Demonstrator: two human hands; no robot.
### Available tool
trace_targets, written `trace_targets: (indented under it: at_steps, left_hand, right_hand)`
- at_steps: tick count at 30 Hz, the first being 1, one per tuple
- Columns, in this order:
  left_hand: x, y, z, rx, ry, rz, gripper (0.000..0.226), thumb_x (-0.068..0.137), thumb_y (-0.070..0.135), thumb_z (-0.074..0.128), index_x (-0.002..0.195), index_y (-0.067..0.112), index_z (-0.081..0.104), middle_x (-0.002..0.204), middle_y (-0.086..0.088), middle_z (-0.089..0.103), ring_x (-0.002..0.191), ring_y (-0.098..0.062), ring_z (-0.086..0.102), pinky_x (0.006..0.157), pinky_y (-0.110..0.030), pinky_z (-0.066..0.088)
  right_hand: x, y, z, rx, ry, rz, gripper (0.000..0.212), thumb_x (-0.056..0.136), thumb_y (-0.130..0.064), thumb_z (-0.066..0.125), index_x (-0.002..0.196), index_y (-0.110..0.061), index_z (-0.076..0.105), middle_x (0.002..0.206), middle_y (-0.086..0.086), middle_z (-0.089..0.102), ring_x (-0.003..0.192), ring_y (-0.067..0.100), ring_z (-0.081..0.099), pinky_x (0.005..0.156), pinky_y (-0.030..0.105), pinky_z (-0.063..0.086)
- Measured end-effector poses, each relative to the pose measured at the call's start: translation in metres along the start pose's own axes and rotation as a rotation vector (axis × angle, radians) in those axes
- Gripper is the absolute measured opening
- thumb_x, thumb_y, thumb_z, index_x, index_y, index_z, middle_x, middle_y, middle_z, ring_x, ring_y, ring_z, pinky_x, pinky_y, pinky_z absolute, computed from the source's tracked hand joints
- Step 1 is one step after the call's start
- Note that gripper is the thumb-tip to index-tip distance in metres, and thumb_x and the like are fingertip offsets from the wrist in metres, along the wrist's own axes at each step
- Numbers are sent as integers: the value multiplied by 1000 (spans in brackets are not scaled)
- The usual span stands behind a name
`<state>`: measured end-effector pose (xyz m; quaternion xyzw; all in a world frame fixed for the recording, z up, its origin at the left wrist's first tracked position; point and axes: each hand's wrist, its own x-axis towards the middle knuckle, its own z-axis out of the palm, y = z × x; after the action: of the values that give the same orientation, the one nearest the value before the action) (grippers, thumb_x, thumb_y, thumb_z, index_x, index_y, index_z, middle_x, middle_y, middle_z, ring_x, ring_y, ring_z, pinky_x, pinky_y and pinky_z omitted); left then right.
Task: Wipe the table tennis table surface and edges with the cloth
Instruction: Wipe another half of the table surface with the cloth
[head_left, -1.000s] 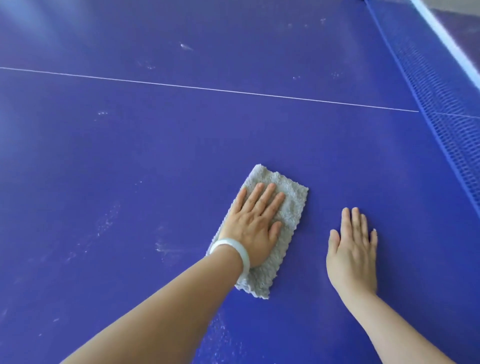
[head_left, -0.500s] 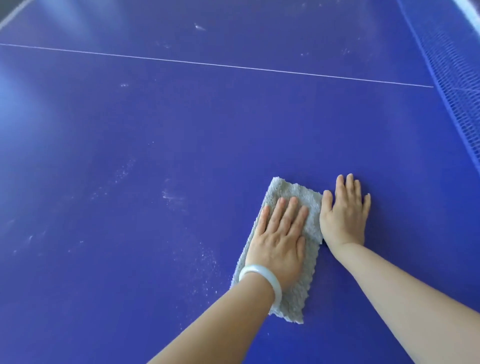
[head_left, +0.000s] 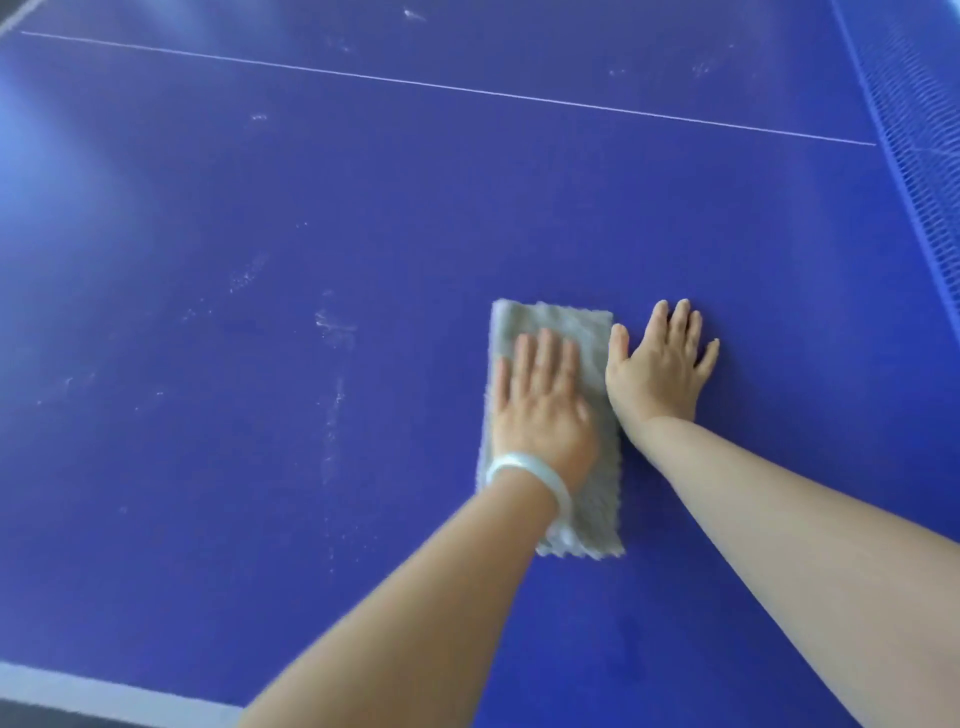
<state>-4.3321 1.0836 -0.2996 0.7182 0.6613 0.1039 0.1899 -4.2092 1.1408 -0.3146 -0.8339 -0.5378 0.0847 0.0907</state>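
A folded grey cloth (head_left: 582, 332) lies flat on the blue table tennis table (head_left: 260, 208), right of centre. My left hand (head_left: 540, 400), with a pale bangle on the wrist, presses down on the cloth with straight fingers. Just to the cloth's right, my right hand (head_left: 660, 364) rests flat on the bare table, fingers spread, its thumb touching the cloth's edge. Dusty white smears (head_left: 335, 327) mark the surface left of the cloth.
A thin white centre line (head_left: 467, 91) crosses the table far ahead. The blue net (head_left: 919, 156) runs along the right side. The table's white near edge (head_left: 104, 691) shows at the bottom left, with dark floor below it.
The cloth, under my left hand, has slid right until it meets my right hand, and turned more upright. The table's near edge has come into view.
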Motion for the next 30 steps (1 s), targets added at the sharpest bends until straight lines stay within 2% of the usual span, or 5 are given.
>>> trace_targets:
  at_steps: [4, 9, 20, 25, 30]
  left_hand:
    - [-68, 29, 23, 50, -68, 138, 63, 97, 29, 3, 157, 16, -8, 164, 1, -14, 148, -15, -24, 119, -37, -19]
    - [-93, -33, 7, 196, -36, 323, 58, 103, 33, 18, 159, 21, 7, 165, 2, -1, 152, -16, -9, 124, -44, -2]
    - [-77, -69, -11, 222, 15, 111, 60, 100, 41, 15, 159, 27, 9, 166, 3, 0, 152, -17, -8, 124, -43, -2]
    - [-76, -66, -10, 223, -6, 75, 61, 100, 38, 16, 159, 28, 4, 166, 4, -4, 152, -16, -11, 123, -41, -6]
    - [-123, -8, 20, 187, -7, 104, 68, 92, 33, 11, 159, 18, 9, 165, -5, 1, 152, -25, -6, 123, -45, -6]
  right_hand:
    - [-1, 1, -2, 33, -10, 0, 69, 103, -46, 30, 159, -8, 17, 168, 11, 8, 155, 23, 2, 123, 49, -5]
    - [-2, -1, 0, -64, -7, -21, 74, 102, -49, 32, 159, -6, 13, 167, 13, 7, 155, 27, 2, 123, 52, -2]
    - [-23, 28, -33, 185, -209, -144, 60, 107, -35, 37, 158, -10, 21, 168, 8, 10, 155, 21, 2, 124, 47, -5]
    - [-138, 60, -18, 9, -79, -195, 58, 108, -29, 34, 159, -10, 16, 168, 5, 8, 155, 19, 4, 125, 42, -2]
    - [-141, 54, -16, 236, -43, -64, 51, 107, -32, 35, 156, -16, 32, 166, -1, 19, 154, 12, 10, 126, 36, -4]
